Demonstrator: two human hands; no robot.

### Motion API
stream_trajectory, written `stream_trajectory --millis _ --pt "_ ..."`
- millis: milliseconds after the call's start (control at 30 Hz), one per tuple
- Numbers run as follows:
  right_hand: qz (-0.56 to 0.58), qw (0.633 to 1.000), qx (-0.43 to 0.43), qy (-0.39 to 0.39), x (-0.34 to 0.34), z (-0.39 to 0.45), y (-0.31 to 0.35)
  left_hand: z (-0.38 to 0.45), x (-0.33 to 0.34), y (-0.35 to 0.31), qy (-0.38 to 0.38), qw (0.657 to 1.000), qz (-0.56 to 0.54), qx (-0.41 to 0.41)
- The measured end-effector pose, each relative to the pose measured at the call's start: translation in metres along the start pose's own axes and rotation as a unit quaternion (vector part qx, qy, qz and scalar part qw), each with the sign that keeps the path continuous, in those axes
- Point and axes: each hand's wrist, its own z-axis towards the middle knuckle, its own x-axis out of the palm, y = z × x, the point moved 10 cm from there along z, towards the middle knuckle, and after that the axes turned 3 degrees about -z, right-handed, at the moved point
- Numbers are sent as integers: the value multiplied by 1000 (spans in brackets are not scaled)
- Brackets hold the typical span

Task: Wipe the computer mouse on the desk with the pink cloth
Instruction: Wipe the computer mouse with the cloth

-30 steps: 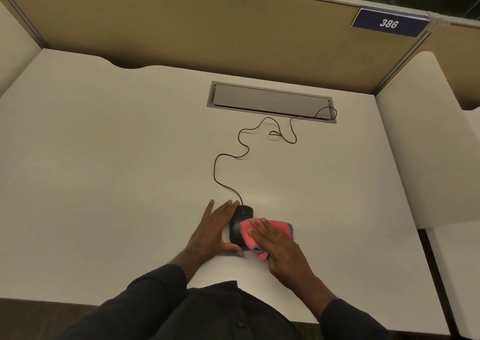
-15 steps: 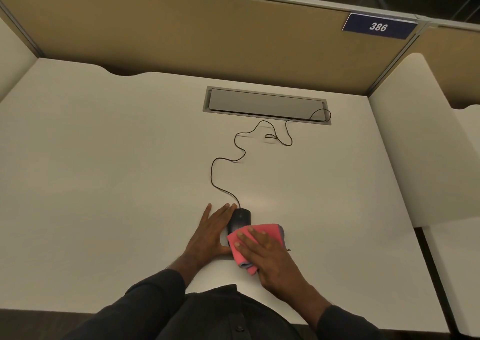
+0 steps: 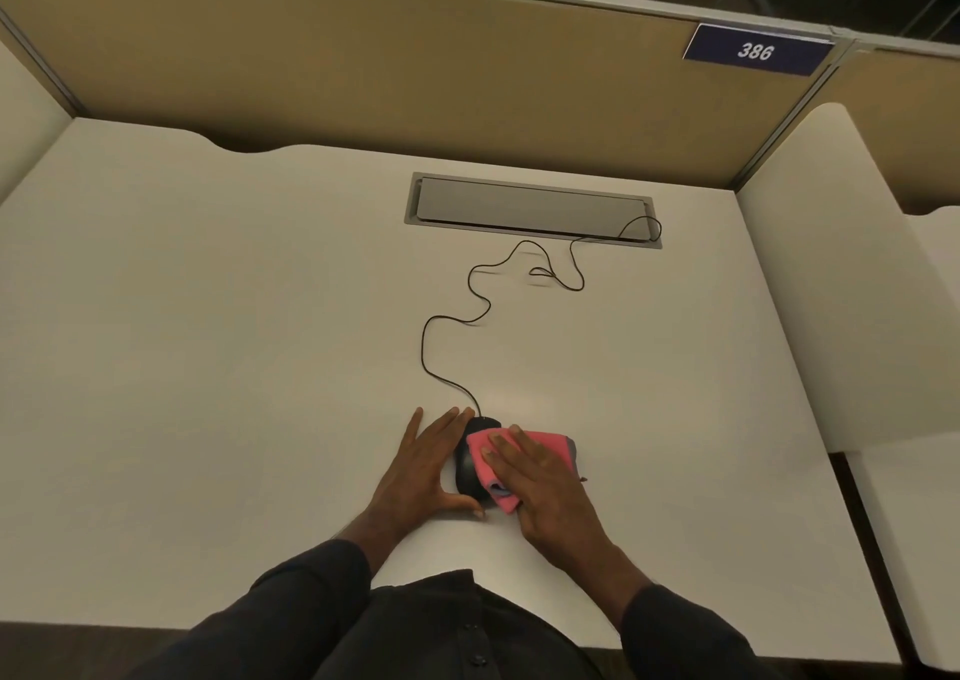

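Note:
A black wired computer mouse (image 3: 466,466) lies on the white desk (image 3: 208,367) near the front edge. A folded pink cloth (image 3: 545,443) covers its right side and top. My right hand (image 3: 545,492) lies flat on the cloth with straight fingers, pressing it onto the mouse. My left hand (image 3: 421,471) rests flat on the desk against the mouse's left side, fingers straight and thumb reaching under the mouse's near end. The mouse's right half is hidden by cloth and hand.
The mouse cable (image 3: 467,305) snakes back to a grey cable hatch (image 3: 530,209) set in the desk. A tan partition (image 3: 415,71) with a blue "386" sign (image 3: 756,50) stands behind. A white side divider (image 3: 852,264) bounds the desk on the right.
My right hand has slid the pink cloth back and forth over the mouse, first toward me, then away again. The left hand stays beside the mouse.

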Motion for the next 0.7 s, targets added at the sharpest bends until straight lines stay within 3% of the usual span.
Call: stream_trajectory --millis 333,567,700 --pt "-79 993 -62 65 33 -18 14 0 3 3 -2 1000 1 -8" --pt "-30 999 0 18 10 -9 -7 1 3 4 9 1000 8 -7" --pt "-31 999 -9 27 18 3 3 1 2 2 6 1000 -6 -4"
